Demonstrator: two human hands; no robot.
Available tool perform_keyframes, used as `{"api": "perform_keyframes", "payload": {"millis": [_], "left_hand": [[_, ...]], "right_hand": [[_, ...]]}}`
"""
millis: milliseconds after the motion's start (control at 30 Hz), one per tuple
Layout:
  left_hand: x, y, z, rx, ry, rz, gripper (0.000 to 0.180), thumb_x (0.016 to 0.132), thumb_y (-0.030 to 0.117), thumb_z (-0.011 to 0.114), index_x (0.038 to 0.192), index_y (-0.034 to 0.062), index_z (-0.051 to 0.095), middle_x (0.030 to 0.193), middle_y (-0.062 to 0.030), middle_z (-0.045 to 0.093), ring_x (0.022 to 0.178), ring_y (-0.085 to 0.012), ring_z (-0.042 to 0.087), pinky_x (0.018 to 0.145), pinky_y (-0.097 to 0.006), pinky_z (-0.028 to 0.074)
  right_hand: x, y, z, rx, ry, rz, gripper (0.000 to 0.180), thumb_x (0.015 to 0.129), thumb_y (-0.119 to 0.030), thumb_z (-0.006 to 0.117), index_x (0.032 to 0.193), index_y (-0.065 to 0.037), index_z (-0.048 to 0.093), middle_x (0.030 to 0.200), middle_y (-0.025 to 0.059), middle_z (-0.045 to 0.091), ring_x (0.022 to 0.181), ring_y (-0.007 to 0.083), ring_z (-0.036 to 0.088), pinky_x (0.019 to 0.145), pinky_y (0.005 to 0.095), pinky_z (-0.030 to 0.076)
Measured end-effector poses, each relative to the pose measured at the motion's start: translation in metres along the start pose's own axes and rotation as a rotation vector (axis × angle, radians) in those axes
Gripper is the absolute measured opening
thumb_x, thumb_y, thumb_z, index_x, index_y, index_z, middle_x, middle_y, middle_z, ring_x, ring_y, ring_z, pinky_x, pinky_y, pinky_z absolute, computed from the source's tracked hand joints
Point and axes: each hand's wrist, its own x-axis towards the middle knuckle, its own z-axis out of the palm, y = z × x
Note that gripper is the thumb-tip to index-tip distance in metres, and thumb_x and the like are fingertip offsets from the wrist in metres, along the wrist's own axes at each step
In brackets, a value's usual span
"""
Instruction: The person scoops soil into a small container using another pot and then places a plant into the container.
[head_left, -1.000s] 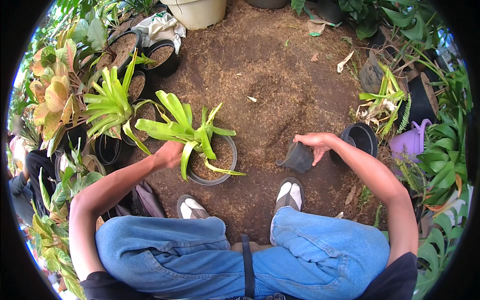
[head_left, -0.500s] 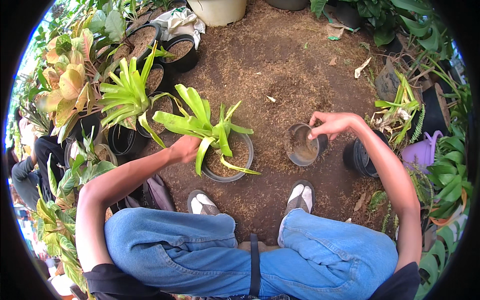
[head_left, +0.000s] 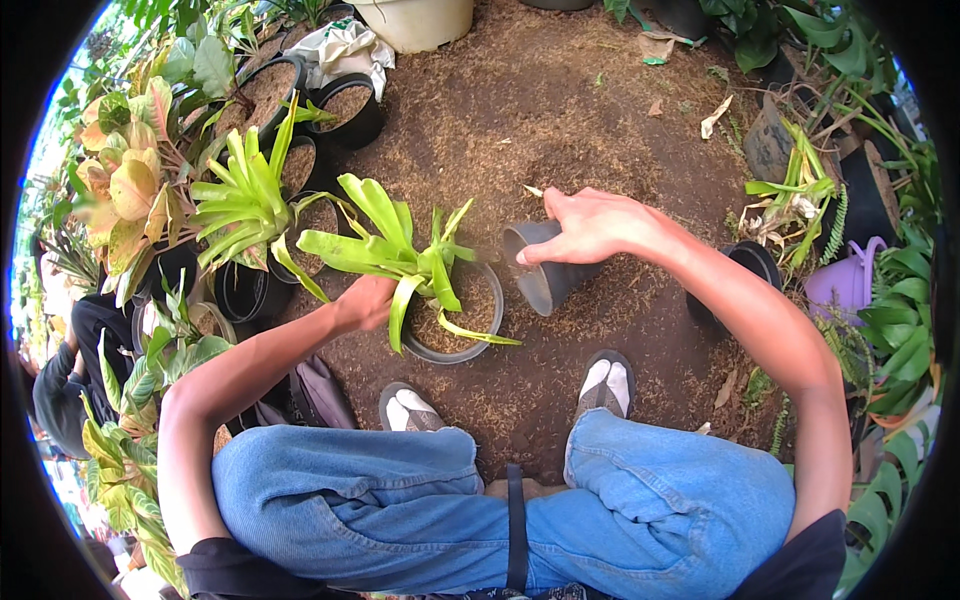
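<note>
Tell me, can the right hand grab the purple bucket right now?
Probably not: the right hand is busy holding a small pot. With that let go, the purple bucket, off to the right, looks near enough.

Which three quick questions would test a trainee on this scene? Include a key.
1. True or false: the left hand is at the leaves of a potted green plant.
2. Which way does the mouth of the small dark pot in the right hand face? A) picture's left B) picture's right C) straight down
3. Fill in: the handled container at the picture's right is ____ in colour.

Key: 1 true; 2 A; 3 purple.
</note>
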Motion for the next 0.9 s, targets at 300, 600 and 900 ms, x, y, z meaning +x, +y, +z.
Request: {"api": "perform_keyframes", "payload": {"millis": [300,600,900], "left_hand": [[0.0,-0.003,0.001,-0.02,-0.035,-0.03,0.048,0.104,0.03,0.046,0.142,0.0028,0.054,0.136,-0.0301,0.058,0.126,-0.0491,0.055,0.108,-0.055,0.042],[0.0,-0.037,0.008,0.033,-0.014,-0.021,0.042,0.099,0.015,0.052,0.141,0.0049,0.055,0.14,-0.0281,0.054,0.132,-0.0481,0.047,0.112,-0.056,0.036],[-0.017,-0.053,0.013,0.224,-0.055,-0.01,0.042,0.1,0.018,0.052,0.14,0.0039,0.054,0.136,-0.0283,0.055,0.127,-0.0493,0.051,0.11,-0.058,0.04]], "right_hand": [[0.006,0.003,0.016,0.037,0.111,-0.094,0.098,0.084,-0.071,0.066,0.134,0.012,0.048,0.102,0.0346,0.071,0.101,0.0453,0.072,0.091,0.0505,0.058],[0.003,0.031,0.021,0.019,0.079,-0.016,0.092,0.085,-0.067,0.067,0.13,0.011,0.048,0.103,0.0348,0.07,0.106,0.0461,0.07,0.092,0.0528,0.055],[0.005,0.038,0.018,0.037,0.091,0.002,0.096,0.085,-0.067,0.067,0.135,0.012,0.045,0.109,0.035,0.069,0.109,0.0455,0.069,0.095,0.0509,0.055]]}}
